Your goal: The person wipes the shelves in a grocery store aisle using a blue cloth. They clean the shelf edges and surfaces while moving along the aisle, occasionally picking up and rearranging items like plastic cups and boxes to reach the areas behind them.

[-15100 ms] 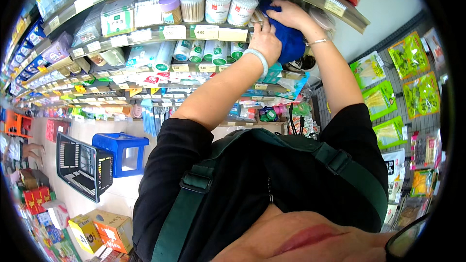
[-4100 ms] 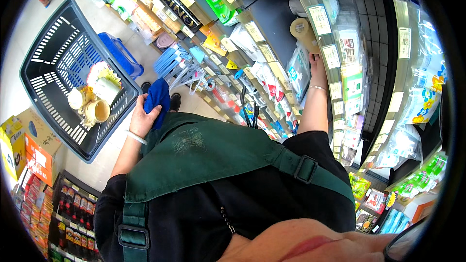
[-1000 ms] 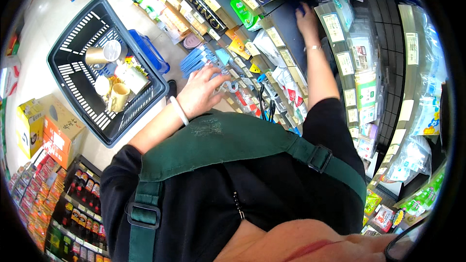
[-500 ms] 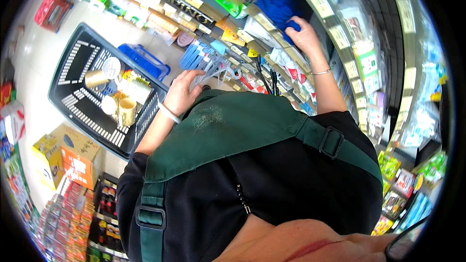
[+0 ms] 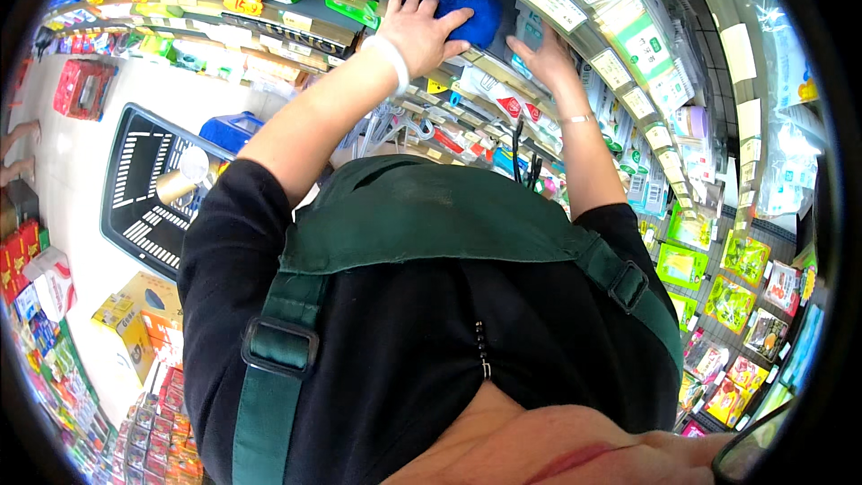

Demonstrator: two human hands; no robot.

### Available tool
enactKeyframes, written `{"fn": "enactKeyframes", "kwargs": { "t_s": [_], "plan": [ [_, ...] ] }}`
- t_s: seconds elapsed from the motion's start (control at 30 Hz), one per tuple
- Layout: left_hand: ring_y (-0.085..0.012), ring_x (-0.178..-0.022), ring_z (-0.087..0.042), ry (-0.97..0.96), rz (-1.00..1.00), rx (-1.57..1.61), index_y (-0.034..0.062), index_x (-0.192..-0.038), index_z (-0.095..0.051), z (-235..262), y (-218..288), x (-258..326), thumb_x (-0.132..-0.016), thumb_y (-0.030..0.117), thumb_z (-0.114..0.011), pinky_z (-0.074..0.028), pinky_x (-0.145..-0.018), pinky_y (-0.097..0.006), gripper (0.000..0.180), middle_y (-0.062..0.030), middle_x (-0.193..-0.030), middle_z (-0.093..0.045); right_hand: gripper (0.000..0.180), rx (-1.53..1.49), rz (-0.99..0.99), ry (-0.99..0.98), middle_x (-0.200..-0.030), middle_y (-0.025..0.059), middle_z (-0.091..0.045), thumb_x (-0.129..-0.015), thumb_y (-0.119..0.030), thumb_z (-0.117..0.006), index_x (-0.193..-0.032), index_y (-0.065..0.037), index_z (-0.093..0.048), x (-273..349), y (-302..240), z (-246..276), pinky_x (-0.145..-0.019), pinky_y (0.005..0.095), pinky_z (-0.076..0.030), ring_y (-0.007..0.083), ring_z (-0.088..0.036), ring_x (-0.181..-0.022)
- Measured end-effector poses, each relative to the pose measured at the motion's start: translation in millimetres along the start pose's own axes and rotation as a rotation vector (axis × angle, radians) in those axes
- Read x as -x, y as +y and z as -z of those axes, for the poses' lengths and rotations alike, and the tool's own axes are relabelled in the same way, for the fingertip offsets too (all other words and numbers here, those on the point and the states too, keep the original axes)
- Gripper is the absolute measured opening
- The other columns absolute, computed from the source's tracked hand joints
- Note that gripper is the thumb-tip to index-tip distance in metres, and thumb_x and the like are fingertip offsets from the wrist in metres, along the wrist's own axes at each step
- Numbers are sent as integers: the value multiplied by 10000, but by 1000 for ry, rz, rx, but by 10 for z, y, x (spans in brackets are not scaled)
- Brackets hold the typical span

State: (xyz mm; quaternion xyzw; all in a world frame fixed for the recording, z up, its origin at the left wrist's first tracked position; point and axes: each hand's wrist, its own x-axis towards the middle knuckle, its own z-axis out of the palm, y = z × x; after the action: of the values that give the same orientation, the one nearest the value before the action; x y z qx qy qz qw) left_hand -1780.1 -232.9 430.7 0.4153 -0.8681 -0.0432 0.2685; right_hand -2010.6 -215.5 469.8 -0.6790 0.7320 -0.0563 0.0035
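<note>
High on the shelf in front of me lies a bunched, bright blue cloth [image 5: 474,11]. My left hand [image 5: 420,34] rests against its near left side, with its fingers spread. To the right of the cloth, my right hand [image 5: 546,63] reaches into the shelf, thumb and fingers apart. It is beside a pale packaged item [image 5: 528,29], but whether it touches that packet I cannot tell. Some of the right fingertips are hidden behind the shelf edge. Below my arms hang pale plastic hangers [image 5: 386,128].
A black shopping basket [image 5: 135,193] with cups in it stands on the floor at left. Next to it is a blue plastic container [image 5: 232,131]. Cardboard boxes [image 5: 148,314] sit nearer me. Hanging packets [image 5: 681,265] fill the rack at right.
My left hand has moved up and right from beside the hangers to the blue cloth. My right hand has let go of the cloth and is now to its right.
</note>
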Motion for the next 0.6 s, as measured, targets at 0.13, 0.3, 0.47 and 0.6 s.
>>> {"fn": "enactKeyframes", "kwargs": {
  "t_s": [0.13,0.3,0.47,0.6],
  "plan": [
    [-356,-1099,-386,-240,121,-57,184,-1129,-489,-1,39,-315,-773,503,-460,-181,-958,-517,479,-188,-1117,-470,733,29,-71,-38,-1237,254,-356,-674,-403,-583,-1224,16,-337,-281,-41,-171,-962,348,-286,347,-346,-1159],
    [-327,-1087,-405,-343,202,-15,90,-1139,-452,295,106,-425,-731,429,-553,-284,-920,-449,540,-203,-1135,-441,520,392,26,-19,-1119,201,-492,-693,-340,-577,-1101,-27,-499,-592,177,-315,-902,352,-349,316,-464,-1049],
    [-323,-1049,-414,-312,230,39,74,-1089,-471,207,76,-386,-725,411,-537,-304,-897,-450,501,-184,-1097,-445,513,383,128,161,-1116,197,-495,-694,-339,-577,-1097,-29,-502,-842,386,-428,-900,352,-351,314,-466,-1046],
    [-377,-1090,-360,-299,198,-62,121,-1095,-501,281,82,-395,-696,425,-545,-266,-905,-510,504,-208,-1146,-403,508,261,80,279,-1114,195,-497,-695,-337,-578,-1094,-31,-505,-790,785,-323,-897,352,-353,312,-467,-1044]
  ]
}}
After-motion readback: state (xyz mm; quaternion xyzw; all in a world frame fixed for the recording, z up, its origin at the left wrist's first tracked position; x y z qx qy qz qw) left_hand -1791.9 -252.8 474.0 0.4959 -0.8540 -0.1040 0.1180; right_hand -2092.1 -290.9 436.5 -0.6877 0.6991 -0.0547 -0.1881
